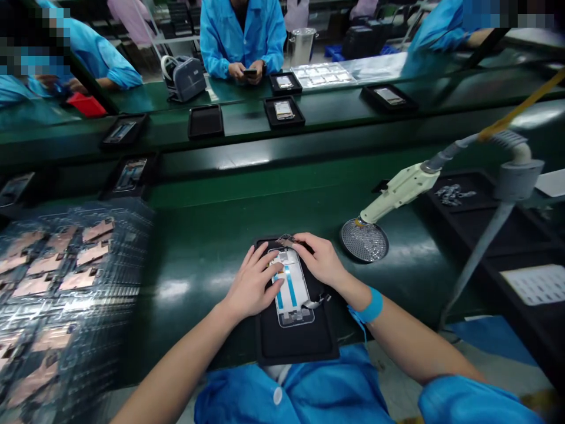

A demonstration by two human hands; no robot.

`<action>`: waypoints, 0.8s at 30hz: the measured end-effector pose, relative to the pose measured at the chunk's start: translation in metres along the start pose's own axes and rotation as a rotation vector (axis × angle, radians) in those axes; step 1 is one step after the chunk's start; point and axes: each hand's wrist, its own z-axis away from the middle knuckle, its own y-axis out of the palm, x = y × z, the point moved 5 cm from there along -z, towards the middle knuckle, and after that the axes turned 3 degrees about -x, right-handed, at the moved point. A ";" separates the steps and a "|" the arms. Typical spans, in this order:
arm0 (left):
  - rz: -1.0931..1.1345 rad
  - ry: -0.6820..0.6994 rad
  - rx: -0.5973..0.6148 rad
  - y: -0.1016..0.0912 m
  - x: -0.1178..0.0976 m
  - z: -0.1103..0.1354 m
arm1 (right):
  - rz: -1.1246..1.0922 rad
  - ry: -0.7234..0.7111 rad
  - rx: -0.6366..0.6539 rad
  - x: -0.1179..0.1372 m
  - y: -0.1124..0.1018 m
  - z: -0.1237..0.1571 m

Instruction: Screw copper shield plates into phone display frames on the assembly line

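Note:
In front of me an opened phone body (296,285) lies in a black tray (295,347). It has a pale inner face with two blue strips, and a flex cable (314,304) sticks out at its right side. My left hand (253,282) rests over the phone's left edge, its fingers spread. At the phone's upper end, my right hand (320,256) has thumb and fingers pinched on a small dark part (286,240), too small to name exactly. A blue wrist strap (374,304) circles my right wrist.
To the right, an electric screwdriver (397,191) stands tip-down over a round dish of screws (364,240). Clear plastic trays with copper-coloured parts (90,259) are stacked at left. Across the bench, several black trays (285,111) hold phone parts, and a person (242,35) holds a phone.

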 end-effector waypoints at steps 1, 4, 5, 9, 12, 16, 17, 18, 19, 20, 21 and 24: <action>-0.001 0.000 0.008 0.001 0.000 -0.001 | 0.007 -0.012 -0.002 0.000 0.000 0.000; -0.004 0.010 0.022 0.002 0.000 -0.003 | 0.034 -0.043 0.021 0.000 0.001 -0.001; -0.004 0.014 0.025 0.003 0.000 -0.003 | 0.040 -0.048 0.031 -0.001 0.002 -0.001; 0.000 0.007 0.031 0.004 0.001 -0.004 | 0.057 -0.053 0.045 -0.004 0.003 -0.001; 0.001 -0.010 0.037 0.005 0.002 -0.004 | 0.070 -0.065 0.026 -0.003 0.002 -0.001; -0.002 -0.028 0.035 0.005 0.004 -0.005 | 0.077 -0.058 0.007 -0.002 0.002 -0.001; -0.003 -0.032 0.032 0.004 0.004 -0.006 | 0.075 -0.053 0.004 -0.002 0.003 -0.001; -0.007 -0.035 0.030 0.004 0.005 -0.007 | 0.072 -0.049 0.002 -0.002 0.003 -0.001; -0.013 -0.036 0.031 0.003 0.005 -0.008 | 0.069 -0.046 0.001 -0.002 0.003 -0.001; -0.022 -0.035 0.034 0.002 0.005 -0.009 | 0.067 -0.043 0.000 -0.002 0.003 -0.001; -0.034 -0.032 0.039 0.001 0.005 -0.010 | 0.066 -0.041 -0.002 -0.003 0.003 -0.001; -0.075 -0.011 0.061 0.000 0.005 -0.013 | 0.064 -0.048 -0.006 -0.003 0.003 -0.002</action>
